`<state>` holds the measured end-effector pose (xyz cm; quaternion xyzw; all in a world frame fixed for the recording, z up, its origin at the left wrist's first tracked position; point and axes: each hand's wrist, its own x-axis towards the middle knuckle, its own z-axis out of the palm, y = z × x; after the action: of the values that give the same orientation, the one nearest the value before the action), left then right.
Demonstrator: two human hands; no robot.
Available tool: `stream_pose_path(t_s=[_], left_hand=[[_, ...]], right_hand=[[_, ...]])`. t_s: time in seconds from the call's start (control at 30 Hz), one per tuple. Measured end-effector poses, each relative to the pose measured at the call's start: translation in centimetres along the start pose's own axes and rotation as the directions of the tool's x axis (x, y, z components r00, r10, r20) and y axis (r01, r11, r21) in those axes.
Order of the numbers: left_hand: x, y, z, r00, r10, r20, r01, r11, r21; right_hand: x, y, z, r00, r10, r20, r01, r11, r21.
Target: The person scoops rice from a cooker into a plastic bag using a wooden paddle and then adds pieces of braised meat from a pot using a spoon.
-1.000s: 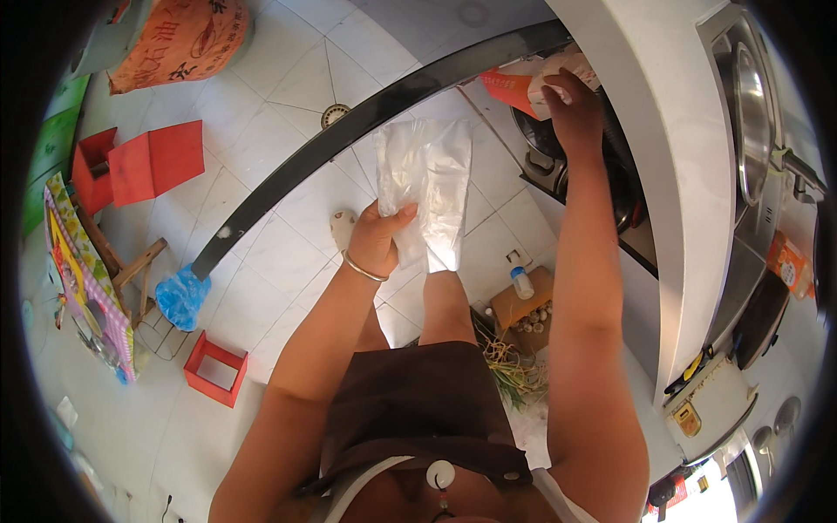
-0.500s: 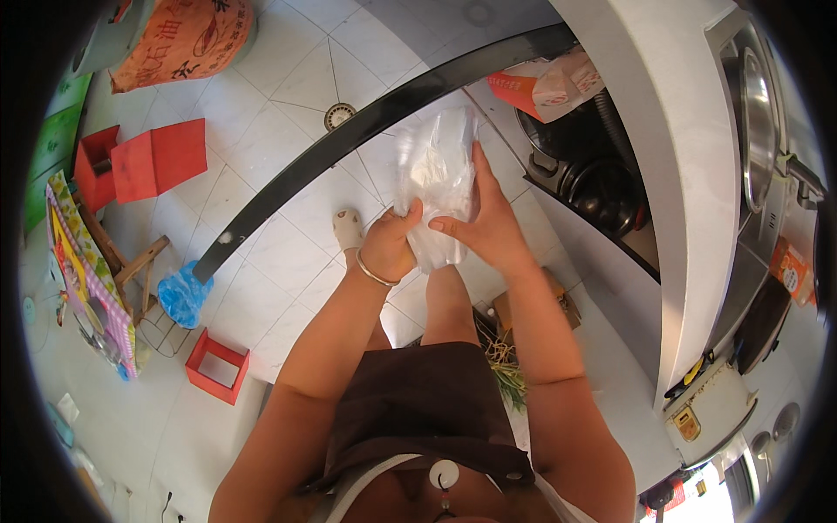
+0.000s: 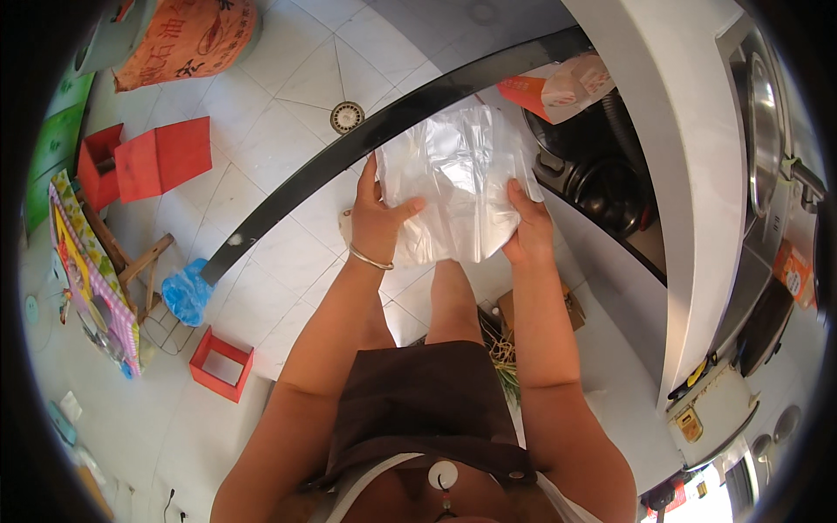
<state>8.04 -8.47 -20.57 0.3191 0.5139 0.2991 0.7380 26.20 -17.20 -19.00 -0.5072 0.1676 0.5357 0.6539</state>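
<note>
A wad of clear plastic bags (image 3: 462, 192) is spread out between my two hands, in front of my legs. My left hand (image 3: 377, 218) grips its left edge, thumb lying on top and the other fingers partly behind. On the opposite edge, my right hand (image 3: 532, 225) is closed with the thumb on the near face; its other fingers are mostly hidden. Light glints off the wrinkled plastic. Whether it is one bag or several layers I cannot tell. Just beyond the bags runs the dark edge of an open cabinet door (image 3: 305, 192).
Dark pots (image 3: 602, 196) and an orange-and-white bag (image 3: 567, 87) sit in the open cabinet at right. On the tiled floor are red boxes (image 3: 166, 159), a red frame (image 3: 221, 364) and a drain (image 3: 347, 117). A blue plastic bag (image 3: 185, 292) hangs at the door's end.
The plastic was a narrow, folded bundle and is now spread wider. My hands have moved apart, the left one outward to the left and the right one outward to the right.
</note>
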Motion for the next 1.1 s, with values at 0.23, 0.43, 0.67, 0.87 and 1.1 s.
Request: stream_pose_path(t_s=[0.23,0.43,0.67,0.87,1.1], left_hand=[[-0.5,0.9,0.6,0.974,0.22,0.061,-0.226,0.964,0.14],[-0.4,1.4,-0.9,0.949,0.229,0.216,-0.314,0.712,0.628],[0.3,2.7,0.1,0.719,0.662,0.213,-0.541,0.339,0.77],[-1.7,3.9,0.8,0.683,0.626,0.377,-0.707,0.437,0.555],[-5.8,2.5,3.4,0.975,0.171,0.14,-0.209,0.919,0.334]], right_hand=[[0.1,0.8,-1.0,0.99,0.139,0.03,-0.141,0.986,0.093],[0.2,1.0,-1.9,0.978,0.207,-0.018,-0.207,0.978,-0.006],[-0.3,0.8,-1.8,0.985,0.17,-0.008,-0.171,0.985,-0.031],[0.2,1.0,-2.2,0.995,0.1,0.005,-0.1,0.995,-0.013],[0.4,2.1,-1.9,0.999,0.042,-0.006,-0.041,0.982,0.185]])
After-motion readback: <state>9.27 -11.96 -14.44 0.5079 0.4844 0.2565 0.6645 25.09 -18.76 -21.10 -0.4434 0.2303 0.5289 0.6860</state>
